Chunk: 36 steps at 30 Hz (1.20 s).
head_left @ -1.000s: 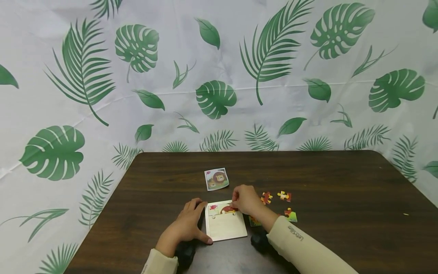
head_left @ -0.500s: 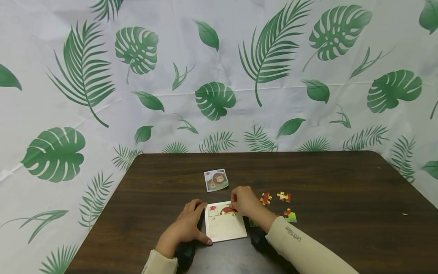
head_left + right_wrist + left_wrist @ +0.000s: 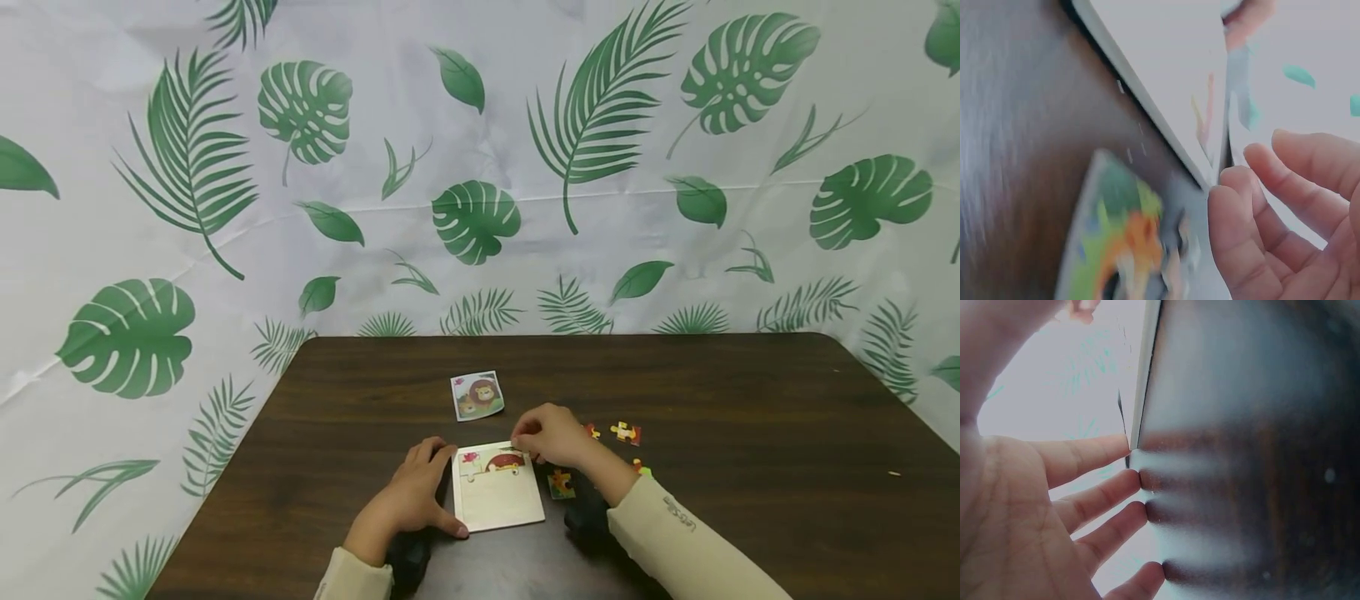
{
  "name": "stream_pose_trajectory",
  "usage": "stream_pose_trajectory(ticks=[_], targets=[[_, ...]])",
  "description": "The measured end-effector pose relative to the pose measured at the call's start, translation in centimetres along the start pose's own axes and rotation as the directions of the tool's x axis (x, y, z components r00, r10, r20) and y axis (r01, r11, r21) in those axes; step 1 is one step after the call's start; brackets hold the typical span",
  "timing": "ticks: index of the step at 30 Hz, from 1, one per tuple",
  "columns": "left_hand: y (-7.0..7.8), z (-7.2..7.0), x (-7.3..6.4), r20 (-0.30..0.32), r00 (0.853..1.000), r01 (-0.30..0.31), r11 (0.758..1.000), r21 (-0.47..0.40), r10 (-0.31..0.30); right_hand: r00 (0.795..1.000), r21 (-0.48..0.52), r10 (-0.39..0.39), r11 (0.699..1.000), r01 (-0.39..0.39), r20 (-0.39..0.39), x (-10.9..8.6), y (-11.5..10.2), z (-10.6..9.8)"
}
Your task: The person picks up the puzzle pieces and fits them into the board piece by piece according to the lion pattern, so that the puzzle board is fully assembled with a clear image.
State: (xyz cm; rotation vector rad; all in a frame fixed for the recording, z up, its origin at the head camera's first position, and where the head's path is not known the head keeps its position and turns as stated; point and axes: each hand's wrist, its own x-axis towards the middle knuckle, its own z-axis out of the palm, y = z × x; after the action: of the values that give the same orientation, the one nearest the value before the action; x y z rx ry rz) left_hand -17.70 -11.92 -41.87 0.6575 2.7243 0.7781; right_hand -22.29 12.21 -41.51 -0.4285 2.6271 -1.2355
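Note:
A square wooden puzzle tray [image 3: 498, 500] lies on the table, with a joined row of puzzle pieces [image 3: 504, 461] along its far edge. My left hand [image 3: 411, 492] rests along the tray's left side, thumb at the near corner and index finger at the far one. Its fingers [image 3: 1100, 494] are fairly straight, fingertips against the tabletop. At the tray's far right corner is my right hand [image 3: 555, 436], loosely bent. Nothing shows between its fingers [image 3: 1297, 187] in the right wrist view. A loose puzzle piece [image 3: 561, 484] lies just right of the tray.
Behind the tray lies a lion picture card [image 3: 477, 396]. More loose puzzle pieces sit to the right, one puzzle piece [image 3: 626, 432] fully visible, others partly covered by the right arm. The dark wooden table [image 3: 750, 417] ends at a leaf-patterned cloth [image 3: 480, 167].
My right hand has drawn slightly right from the tray's far right corner, uncovering the piece there. The loose piece beside the tray has come into fuller view. My left hand stays put.

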Motion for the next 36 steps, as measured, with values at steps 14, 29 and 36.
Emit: stream_pose_trajectory(ticks=[14, 29, 36], targets=[[0.0, -0.1, 0.1, 0.006, 1.000, 0.017, 1.000, 0.005, -0.017, 0.995, -0.069, 0.013, 0.997, -0.020, -0.100, -0.8, 1.8, -3.4], [-0.2, 0.1, 0.1, 0.003, 1.000, -0.015, 1.000, 0.001, 0.015, 0.996, -0.221, 0.063, 0.972, -0.075, -0.058, -0.8, 2.0, -2.6], [-0.6, 0.3, 0.3, 0.003, 1.000, -0.011, 1.000, 0.009, 0.011, 0.996, -0.250, 0.066, 0.965, -0.080, -0.063, -0.6, 2.0, -2.3]])
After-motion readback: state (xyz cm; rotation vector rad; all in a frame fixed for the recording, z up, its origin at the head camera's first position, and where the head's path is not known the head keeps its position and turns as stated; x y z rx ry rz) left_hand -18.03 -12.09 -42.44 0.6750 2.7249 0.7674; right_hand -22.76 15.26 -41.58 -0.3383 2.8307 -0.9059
